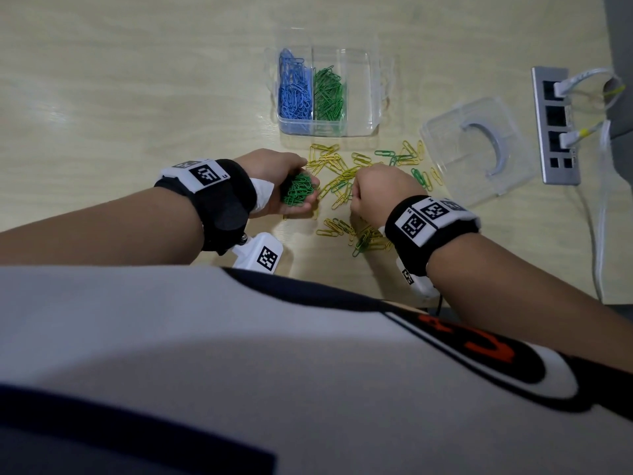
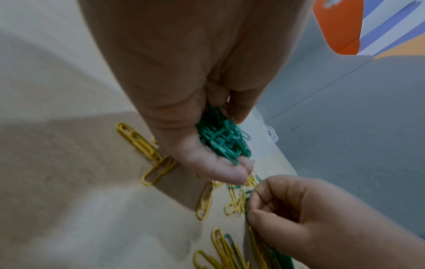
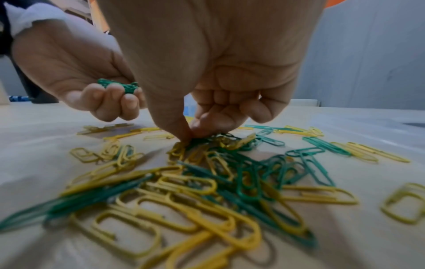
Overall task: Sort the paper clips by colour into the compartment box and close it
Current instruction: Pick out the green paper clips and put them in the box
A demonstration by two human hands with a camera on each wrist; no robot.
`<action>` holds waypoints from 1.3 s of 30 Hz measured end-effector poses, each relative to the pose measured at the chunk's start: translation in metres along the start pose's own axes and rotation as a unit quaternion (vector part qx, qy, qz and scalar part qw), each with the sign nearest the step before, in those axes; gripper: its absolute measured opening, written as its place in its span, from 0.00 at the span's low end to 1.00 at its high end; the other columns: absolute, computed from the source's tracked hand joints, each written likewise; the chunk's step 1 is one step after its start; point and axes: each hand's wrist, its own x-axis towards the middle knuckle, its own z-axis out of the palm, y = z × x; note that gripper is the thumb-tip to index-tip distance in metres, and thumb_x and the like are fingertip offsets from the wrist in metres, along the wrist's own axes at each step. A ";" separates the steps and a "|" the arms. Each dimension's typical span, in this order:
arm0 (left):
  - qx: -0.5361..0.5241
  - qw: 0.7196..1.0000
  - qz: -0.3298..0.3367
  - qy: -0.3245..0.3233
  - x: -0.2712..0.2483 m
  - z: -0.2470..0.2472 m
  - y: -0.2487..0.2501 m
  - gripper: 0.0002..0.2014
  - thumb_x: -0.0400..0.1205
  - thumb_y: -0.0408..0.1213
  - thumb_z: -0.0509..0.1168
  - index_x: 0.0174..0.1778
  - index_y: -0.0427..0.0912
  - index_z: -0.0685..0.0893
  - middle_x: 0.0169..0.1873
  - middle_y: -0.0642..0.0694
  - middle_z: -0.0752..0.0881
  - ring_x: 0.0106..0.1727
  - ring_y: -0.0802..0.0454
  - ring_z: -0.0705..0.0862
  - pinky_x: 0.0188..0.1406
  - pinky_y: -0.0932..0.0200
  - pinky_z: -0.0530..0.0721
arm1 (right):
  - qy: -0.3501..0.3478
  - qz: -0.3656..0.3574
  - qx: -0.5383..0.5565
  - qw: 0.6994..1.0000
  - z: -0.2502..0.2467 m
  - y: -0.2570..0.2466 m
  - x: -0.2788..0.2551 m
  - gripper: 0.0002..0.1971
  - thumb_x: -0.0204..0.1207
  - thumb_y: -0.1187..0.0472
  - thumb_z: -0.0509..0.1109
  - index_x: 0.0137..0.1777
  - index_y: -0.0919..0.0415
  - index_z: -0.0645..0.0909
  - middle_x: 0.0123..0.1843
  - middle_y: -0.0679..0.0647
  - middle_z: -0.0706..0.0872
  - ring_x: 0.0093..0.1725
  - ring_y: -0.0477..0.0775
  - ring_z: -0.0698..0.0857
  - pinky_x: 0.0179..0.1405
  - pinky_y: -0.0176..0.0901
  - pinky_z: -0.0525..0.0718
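Note:
The clear compartment box stands open at the back. Blue clips fill its left compartment, green clips the middle one, and the right one holds nothing. Its clear lid lies apart to the right. Loose yellow and green clips are scattered in front of the box. My left hand is cupped, palm up, around a bunch of green clips. Just right of it, my right hand reaches down into the pile, thumb and forefinger pinching a green clip.
A grey socket strip with white cables plugged in sits at the table's right edge. A grey wall stands behind the table. My shirt covers the near edge of the table.

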 end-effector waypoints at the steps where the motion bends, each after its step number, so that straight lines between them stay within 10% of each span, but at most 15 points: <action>1: 0.000 1.000 0.000 -0.001 0.000 0.000 0.000 0.21 0.88 0.43 0.49 0.35 0.37 0.77 0.22 0.43 0.81 0.28 0.50 0.80 0.28 0.65 0.83 | -0.002 -0.003 -0.006 1.000 0.000 0.001 -0.001 0.07 0.76 0.59 0.63 0.51 0.58 0.80 0.50 0.55 0.82 0.46 0.59 0.82 0.48 0.51 0.84; 19: 0.007 1.000 -0.008 -0.002 -0.001 0.004 0.001 0.20 0.88 0.42 0.49 0.36 0.37 0.76 0.31 0.41 0.79 0.30 0.50 0.78 0.25 0.65 0.83 | 0.093 -0.032 0.003 0.995 0.002 0.014 -0.007 0.11 0.81 0.56 0.63 0.61 0.52 0.79 0.57 0.55 0.80 0.50 0.61 0.83 0.42 0.49 0.78; 30: 0.017 1.000 -0.007 0.008 -0.003 0.003 0.002 0.20 0.88 0.43 0.50 0.36 0.37 0.76 0.29 0.41 0.79 0.27 0.50 0.80 0.25 0.64 0.84 | 0.015 -0.030 -0.071 0.997 -0.009 0.008 0.004 0.11 0.81 0.59 0.58 0.56 0.59 0.79 0.53 0.57 0.80 0.49 0.61 0.83 0.47 0.52 0.78; 39: 0.034 0.999 0.001 0.010 -0.005 0.007 0.001 0.16 0.88 0.42 0.52 0.42 0.37 0.77 0.35 0.38 0.81 0.33 0.47 0.83 0.31 0.59 0.88 | 0.087 -0.142 0.217 0.962 -0.033 -0.025 -0.010 0.04 0.78 0.58 0.64 0.42 0.53 0.77 0.43 0.50 0.81 0.43 0.47 0.76 0.41 0.39 0.69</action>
